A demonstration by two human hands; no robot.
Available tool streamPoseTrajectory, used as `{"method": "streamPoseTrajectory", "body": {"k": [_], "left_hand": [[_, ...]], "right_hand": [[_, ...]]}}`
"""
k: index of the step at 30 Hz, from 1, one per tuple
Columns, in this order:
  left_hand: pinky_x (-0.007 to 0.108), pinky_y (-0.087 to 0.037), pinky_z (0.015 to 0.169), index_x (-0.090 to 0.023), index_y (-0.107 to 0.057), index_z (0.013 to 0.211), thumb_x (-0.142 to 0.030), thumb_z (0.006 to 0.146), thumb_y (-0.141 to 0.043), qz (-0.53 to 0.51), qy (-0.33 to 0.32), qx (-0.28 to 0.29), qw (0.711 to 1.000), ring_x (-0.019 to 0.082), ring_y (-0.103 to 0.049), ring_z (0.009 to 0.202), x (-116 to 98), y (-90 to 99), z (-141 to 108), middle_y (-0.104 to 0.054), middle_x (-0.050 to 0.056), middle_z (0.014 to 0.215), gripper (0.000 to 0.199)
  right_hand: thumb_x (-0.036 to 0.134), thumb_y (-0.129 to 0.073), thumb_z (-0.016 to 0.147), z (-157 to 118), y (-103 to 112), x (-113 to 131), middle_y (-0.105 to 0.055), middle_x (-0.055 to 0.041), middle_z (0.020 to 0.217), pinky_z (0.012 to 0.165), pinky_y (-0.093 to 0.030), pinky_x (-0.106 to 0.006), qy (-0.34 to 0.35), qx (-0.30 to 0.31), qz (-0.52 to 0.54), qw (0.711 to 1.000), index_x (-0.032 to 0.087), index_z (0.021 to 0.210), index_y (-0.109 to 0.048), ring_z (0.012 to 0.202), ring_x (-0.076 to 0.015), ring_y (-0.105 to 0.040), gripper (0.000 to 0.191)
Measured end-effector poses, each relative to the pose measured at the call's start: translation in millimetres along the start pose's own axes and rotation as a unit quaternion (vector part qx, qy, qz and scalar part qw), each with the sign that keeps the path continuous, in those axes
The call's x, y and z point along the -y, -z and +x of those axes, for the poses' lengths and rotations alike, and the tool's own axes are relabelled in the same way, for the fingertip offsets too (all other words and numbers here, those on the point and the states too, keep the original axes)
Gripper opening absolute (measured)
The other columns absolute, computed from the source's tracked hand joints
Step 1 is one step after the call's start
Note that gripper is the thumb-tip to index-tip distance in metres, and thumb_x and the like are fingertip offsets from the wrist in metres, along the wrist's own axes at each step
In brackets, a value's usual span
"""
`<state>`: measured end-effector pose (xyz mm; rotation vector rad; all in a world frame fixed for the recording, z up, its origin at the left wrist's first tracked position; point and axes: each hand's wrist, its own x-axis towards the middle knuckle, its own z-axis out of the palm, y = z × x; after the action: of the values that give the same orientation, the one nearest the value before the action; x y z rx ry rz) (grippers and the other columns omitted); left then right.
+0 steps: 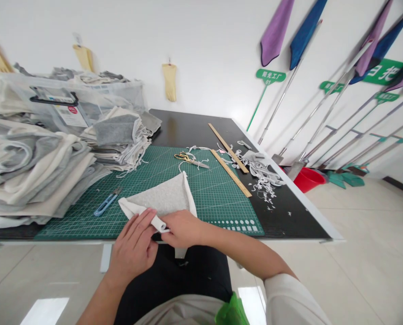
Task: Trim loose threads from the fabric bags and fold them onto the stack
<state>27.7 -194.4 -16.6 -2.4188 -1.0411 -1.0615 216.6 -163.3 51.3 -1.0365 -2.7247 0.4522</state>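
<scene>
A light grey piece of fabric [169, 195] with white rolled edges lies on the green cutting mat [218, 198] near the front of the table. My left hand [136, 246] is closed on its near edge, fingers pressed over the white fold. Beside it, my right hand [183, 228] grips the same edge where a white roll sticks out between the hands; its fingertips are partly hidden. Blue thread snips [106, 202] rest on the mat to the left. Beyond the fabric lie gold-handled scissors [191, 160].
Stacks of grey and white fabric [28, 171] fill the table's left side, before a clear plastic bin [115, 95]. Two wooden rulers [231, 173] and a heap of fabric scraps [262, 169] lie at right. A red bucket [308, 179] and mops stand beyond the table edge.
</scene>
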Motion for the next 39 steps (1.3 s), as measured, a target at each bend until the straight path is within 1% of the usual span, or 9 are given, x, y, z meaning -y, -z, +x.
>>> {"method": "streamPoseTrajectory", "body": {"k": [4, 12, 15, 18, 21, 23, 28, 32, 39], "left_hand": [[0.055, -0.043, 0.106, -0.013, -0.059, 0.109, -0.011, 0.077, -0.067, 0.042, 0.006, -0.011, 0.999, 0.031, -0.059, 0.121, 3, -1.2, 2, -0.064, 0.018, 0.129, 0.033], [0.042, -0.052, 0.097, -0.013, -0.060, 0.109, -0.001, 0.074, -0.065, 0.021, 0.012, -0.048, 0.999, 0.027, -0.064, 0.112, 8, -2.0, -1, -0.069, 0.016, 0.119, 0.037], [0.041, -0.053, 0.093, -0.011, -0.061, 0.106, -0.006, 0.076, -0.066, 0.008, 0.033, -0.070, 0.997, 0.027, -0.067, 0.106, 7, -2.0, -2, -0.071, 0.018, 0.114, 0.031], [0.039, -0.054, 0.089, -0.012, -0.062, 0.102, -0.010, 0.079, -0.067, 0.002, 0.049, -0.084, 0.995, 0.026, -0.069, 0.100, 6, -2.3, -3, -0.072, 0.017, 0.109, 0.024], [0.037, -0.053, 0.087, -0.013, -0.062, 0.100, -0.009, 0.080, -0.066, -0.006, 0.063, -0.088, 0.994, 0.024, -0.070, 0.096, 6, -2.1, -4, -0.073, 0.015, 0.106, 0.021], [0.036, -0.053, 0.088, -0.012, -0.061, 0.103, -0.005, 0.081, -0.062, -0.018, 0.073, -0.087, 0.993, 0.023, -0.069, 0.096, 6, -1.5, -4, -0.072, 0.017, 0.107, 0.023], [0.041, -0.054, 0.093, -0.009, -0.058, 0.104, -0.001, 0.079, -0.061, -0.066, 0.043, -0.072, 0.994, 0.028, -0.064, 0.111, 6, 0.4, -4, -0.065, 0.023, 0.117, 0.026], [0.049, -0.053, 0.097, -0.011, -0.059, 0.104, -0.002, 0.075, -0.065, -0.074, -0.007, -0.062, 0.995, 0.034, -0.057, 0.121, 5, 2.3, -1, -0.059, 0.025, 0.127, 0.030], [0.050, -0.052, 0.097, -0.014, -0.059, 0.091, 0.003, 0.073, -0.062, -0.096, -0.046, -0.024, 0.994, 0.034, -0.058, 0.121, -2, 12.2, 7, -0.062, 0.020, 0.126, 0.025]], "right_hand": [[0.023, -0.049, 0.087, 2, 2, -2, -0.073, -0.0055, 0.081, 0.065, -0.042, -0.025, -0.030, -0.012, 0.042, 0.999, 0.018, 0.090, -0.064, 0.075, -0.0211, -0.067, 0.016], [0.021, -0.049, 0.090, 0, 0, -5, -0.066, 0.0005, 0.070, 0.060, -0.039, -0.019, -0.030, -0.024, 0.090, 0.995, 0.017, 0.082, -0.061, 0.063, -0.0128, -0.061, 0.015], [0.036, -0.053, 0.093, -2, 3, -3, -0.069, 0.0001, 0.077, 0.063, -0.040, -0.020, -0.014, -0.020, 0.105, 0.994, 0.020, 0.095, -0.063, 0.071, -0.0161, -0.066, 0.020], [0.058, -0.061, 0.086, -1, 4, -1, -0.073, -0.0028, 0.089, 0.067, -0.043, -0.023, 0.000, 0.001, 0.095, 0.996, 0.022, 0.106, -0.063, 0.084, -0.0226, -0.069, 0.042], [0.063, -0.056, 0.087, 1, 0, 2, -0.074, -0.0080, 0.094, 0.066, -0.044, -0.027, -0.008, 0.009, 0.029, 1.000, 0.018, 0.104, -0.062, 0.087, -0.0270, -0.070, 0.048], [0.059, -0.050, 0.092, 1, -3, 3, -0.075, -0.0087, 0.094, 0.065, -0.044, -0.028, -0.004, 0.005, -0.003, 1.000, 0.018, 0.103, -0.061, 0.086, -0.0265, -0.070, 0.044], [0.028, -0.048, 0.095, -2, -7, 5, -0.074, -0.0053, 0.099, 0.066, -0.046, -0.029, 0.009, -0.016, -0.061, 0.998, 0.019, 0.113, -0.057, 0.087, -0.0231, -0.070, 0.022], [0.028, -0.053, 0.091, 0, -9, 7, -0.073, -0.0066, 0.094, 0.064, -0.049, -0.033, 0.015, -0.019, -0.118, 0.993, 0.017, 0.123, -0.054, 0.080, -0.0251, -0.070, 0.034], [0.024, -0.056, 0.089, 0, -10, 11, -0.070, -0.0118, 0.097, 0.070, -0.051, -0.036, 0.039, -0.017, -0.171, 0.984, 0.009, 0.108, -0.063, 0.086, -0.0255, -0.066, 0.025]]}}
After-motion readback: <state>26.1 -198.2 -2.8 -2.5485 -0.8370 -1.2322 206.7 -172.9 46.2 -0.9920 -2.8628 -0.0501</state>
